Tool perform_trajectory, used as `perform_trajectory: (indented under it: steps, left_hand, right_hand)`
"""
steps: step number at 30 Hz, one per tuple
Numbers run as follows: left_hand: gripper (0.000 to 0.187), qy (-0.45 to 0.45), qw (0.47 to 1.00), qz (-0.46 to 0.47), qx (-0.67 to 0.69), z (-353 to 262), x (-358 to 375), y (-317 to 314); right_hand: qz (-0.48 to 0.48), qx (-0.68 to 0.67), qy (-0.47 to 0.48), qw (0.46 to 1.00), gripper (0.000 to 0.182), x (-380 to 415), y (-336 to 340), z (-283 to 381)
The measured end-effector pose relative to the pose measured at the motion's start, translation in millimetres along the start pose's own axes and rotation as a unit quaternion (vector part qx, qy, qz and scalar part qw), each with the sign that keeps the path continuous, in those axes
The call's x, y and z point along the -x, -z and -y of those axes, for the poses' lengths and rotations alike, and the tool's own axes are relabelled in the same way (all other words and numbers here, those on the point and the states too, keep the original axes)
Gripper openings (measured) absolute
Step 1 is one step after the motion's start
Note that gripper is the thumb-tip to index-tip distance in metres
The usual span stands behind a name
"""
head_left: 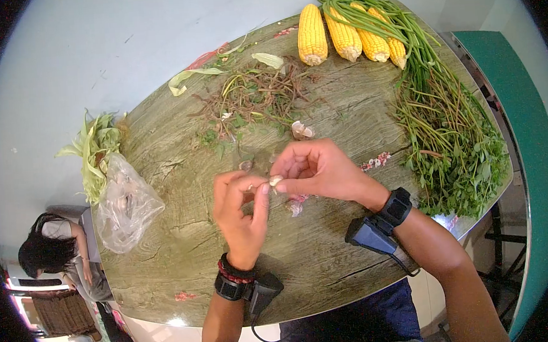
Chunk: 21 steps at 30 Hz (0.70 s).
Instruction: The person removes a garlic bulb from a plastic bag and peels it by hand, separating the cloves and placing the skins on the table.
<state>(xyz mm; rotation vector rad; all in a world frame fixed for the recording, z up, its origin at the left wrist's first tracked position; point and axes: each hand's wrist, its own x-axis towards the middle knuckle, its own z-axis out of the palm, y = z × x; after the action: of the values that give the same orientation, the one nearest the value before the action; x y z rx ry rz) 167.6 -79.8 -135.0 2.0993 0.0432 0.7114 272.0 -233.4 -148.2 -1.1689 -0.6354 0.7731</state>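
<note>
Over the middle of the wooden table, my right hand (312, 172) pinches a small pale garlic clove (275, 181) between thumb and fingers. My left hand (243, 204) meets it from the left, its thumb and forefinger closed at the clove's edge; whether it grips a bit of skin is too small to tell. Just beyond my right hand lie garlic pieces (301, 130). Papery garlic skin (296, 206) lies below my fingers, partly hidden by my right hand. A small piece (245, 165) sits beyond my left hand.
The wooden table (167, 271) bears plant scraps (260, 96), corn cobs (311, 36), long green beans (413, 43) and leafy greens (467, 153). At its left edge are husks (93, 144) and a clear plastic bag (126, 208). A person (56, 247) is at the far left.
</note>
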Motion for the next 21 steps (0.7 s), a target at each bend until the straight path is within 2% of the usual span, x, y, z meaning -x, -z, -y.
perform_trajectory:
  steps: [10,17,21]
  left_hand:
    - [0.009,-0.026,0.998,0.04,-0.049,2.9,2.5,0.6]
    - [0.008,-0.05,0.997,0.036,-0.051,3.5,2.4,-1.8]
    - [0.007,-0.035,0.998,0.033,-0.047,2.4,3.4,-2.4]
  right_hand:
    - [0.005,0.056,-0.004,0.998,0.013,2.6,-0.7,6.0]
    - [0.013,0.037,-0.005,0.999,0.014,2.9,-1.3,5.6]
    - [0.018,0.038,0.0,0.999,0.014,2.5,-1.3,3.9]
